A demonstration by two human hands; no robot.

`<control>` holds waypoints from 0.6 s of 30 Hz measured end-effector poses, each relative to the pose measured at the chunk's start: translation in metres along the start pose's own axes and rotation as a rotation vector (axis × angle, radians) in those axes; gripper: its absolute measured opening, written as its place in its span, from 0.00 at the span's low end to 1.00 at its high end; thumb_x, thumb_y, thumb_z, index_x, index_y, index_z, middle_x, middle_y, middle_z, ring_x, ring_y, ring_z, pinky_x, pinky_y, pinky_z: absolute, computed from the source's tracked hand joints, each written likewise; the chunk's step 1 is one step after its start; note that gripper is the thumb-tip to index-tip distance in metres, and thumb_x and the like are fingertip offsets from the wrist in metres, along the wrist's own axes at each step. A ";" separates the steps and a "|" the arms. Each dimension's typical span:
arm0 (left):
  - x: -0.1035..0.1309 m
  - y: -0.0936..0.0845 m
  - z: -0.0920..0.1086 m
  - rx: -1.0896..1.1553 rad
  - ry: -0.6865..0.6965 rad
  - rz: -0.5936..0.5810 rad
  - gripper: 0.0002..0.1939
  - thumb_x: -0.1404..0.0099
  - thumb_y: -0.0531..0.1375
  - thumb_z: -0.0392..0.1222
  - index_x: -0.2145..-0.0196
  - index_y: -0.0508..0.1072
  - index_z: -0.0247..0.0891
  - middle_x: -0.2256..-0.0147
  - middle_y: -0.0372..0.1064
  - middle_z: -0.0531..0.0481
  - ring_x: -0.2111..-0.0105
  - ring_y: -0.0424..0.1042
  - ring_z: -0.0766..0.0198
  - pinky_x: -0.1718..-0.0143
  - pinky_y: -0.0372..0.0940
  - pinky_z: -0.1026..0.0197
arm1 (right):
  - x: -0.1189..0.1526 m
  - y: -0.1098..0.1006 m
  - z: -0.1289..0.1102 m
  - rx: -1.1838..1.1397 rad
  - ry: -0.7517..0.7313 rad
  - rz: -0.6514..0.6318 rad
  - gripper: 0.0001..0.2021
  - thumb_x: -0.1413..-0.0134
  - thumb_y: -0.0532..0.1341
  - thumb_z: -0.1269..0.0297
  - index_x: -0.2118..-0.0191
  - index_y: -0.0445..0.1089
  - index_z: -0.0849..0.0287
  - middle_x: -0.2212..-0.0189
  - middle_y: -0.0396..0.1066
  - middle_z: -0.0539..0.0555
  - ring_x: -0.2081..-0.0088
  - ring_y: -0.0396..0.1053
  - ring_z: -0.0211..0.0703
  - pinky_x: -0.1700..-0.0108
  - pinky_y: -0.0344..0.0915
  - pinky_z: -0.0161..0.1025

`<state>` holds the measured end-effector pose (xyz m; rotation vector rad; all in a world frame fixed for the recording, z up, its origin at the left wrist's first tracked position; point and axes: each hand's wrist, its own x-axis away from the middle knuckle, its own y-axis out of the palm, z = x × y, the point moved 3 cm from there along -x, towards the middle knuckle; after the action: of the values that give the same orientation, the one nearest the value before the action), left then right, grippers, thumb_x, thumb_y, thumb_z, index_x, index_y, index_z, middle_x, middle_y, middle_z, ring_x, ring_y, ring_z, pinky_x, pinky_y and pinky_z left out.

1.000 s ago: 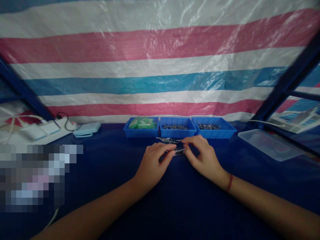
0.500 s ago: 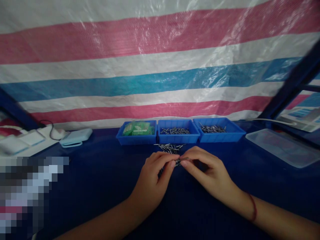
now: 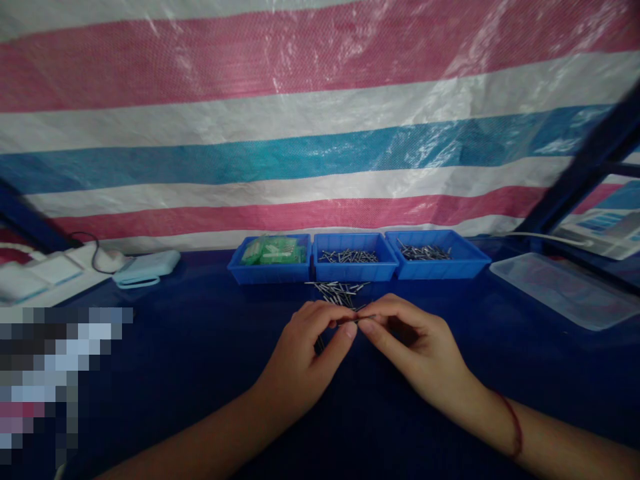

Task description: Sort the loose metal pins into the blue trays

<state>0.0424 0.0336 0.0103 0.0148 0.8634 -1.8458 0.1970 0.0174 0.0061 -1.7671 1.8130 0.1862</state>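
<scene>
My left hand (image 3: pixel 310 347) and my right hand (image 3: pixel 417 343) meet over the dark blue table, fingertips almost touching. Between them a thin metal rod (image 3: pixel 369 317) shows, its right part pinched by the right thumb and fingers. The left thumb and fingers close on its other end, mostly covered by the fingertips. More thin dark pieces show in the gap under the left fingers; whether that hand holds them I cannot tell. Just beyond the fingers lies a loose pile of thin metal rods (image 3: pixel 335 291), partly hidden by the left hand.
Three blue bins line the back: the left bin (image 3: pixel 270 273) has green packets, the middle bin (image 3: pixel 356 272) and right bin (image 3: pixel 445 269) short metal pieces. A clear plastic lid (image 3: pixel 565 290) lies right. Left are a light-blue case (image 3: pixel 147 267) and a power strip (image 3: pixel 55 273).
The view has tilted and shifted slightly. My fingertips have shifted a little on the metal pieces between them, and both hands stay close together in front of the pile.
</scene>
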 end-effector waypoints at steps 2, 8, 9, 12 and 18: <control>0.000 0.000 -0.002 -0.008 -0.018 0.001 0.07 0.35 0.54 0.38 0.62 0.71 0.39 0.65 0.71 0.50 0.62 0.69 0.62 0.59 0.63 0.57 | 0.000 0.000 0.000 0.001 0.001 -0.006 0.04 0.48 0.61 0.65 0.66 0.73 0.56 0.74 0.69 0.50 0.74 0.67 0.37 0.75 0.63 0.34; -0.002 0.002 -0.003 0.003 -0.050 0.011 0.07 0.35 0.54 0.37 0.61 0.71 0.39 0.65 0.71 0.51 0.63 0.69 0.63 0.60 0.63 0.59 | 0.002 0.000 0.000 -0.005 0.005 0.013 0.03 0.48 0.61 0.66 0.67 0.72 0.55 0.75 0.68 0.49 0.74 0.67 0.36 0.74 0.63 0.33; -0.002 0.001 -0.003 0.004 -0.046 0.013 0.07 0.35 0.55 0.37 0.61 0.71 0.39 0.65 0.70 0.51 0.64 0.69 0.63 0.60 0.63 0.59 | 0.002 0.000 -0.001 -0.001 0.002 0.016 0.02 0.48 0.61 0.66 0.67 0.72 0.55 0.75 0.68 0.49 0.73 0.67 0.37 0.74 0.63 0.33; -0.002 0.000 -0.002 0.011 -0.037 0.026 0.06 0.36 0.56 0.36 0.62 0.71 0.39 0.66 0.71 0.51 0.65 0.69 0.64 0.61 0.63 0.61 | 0.002 0.000 0.000 0.008 -0.006 0.025 0.02 0.48 0.61 0.67 0.67 0.72 0.55 0.74 0.69 0.49 0.73 0.67 0.37 0.74 0.63 0.33; -0.001 -0.002 0.000 0.026 -0.012 0.086 0.06 0.38 0.57 0.35 0.63 0.71 0.39 0.66 0.71 0.51 0.66 0.69 0.65 0.63 0.64 0.61 | 0.002 0.000 0.000 0.035 -0.017 0.031 0.03 0.48 0.61 0.67 0.67 0.72 0.55 0.73 0.70 0.50 0.72 0.68 0.38 0.74 0.64 0.34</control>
<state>0.0418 0.0349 0.0120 0.0567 0.8186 -1.7748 0.1971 0.0160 0.0052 -1.7095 1.8210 0.1806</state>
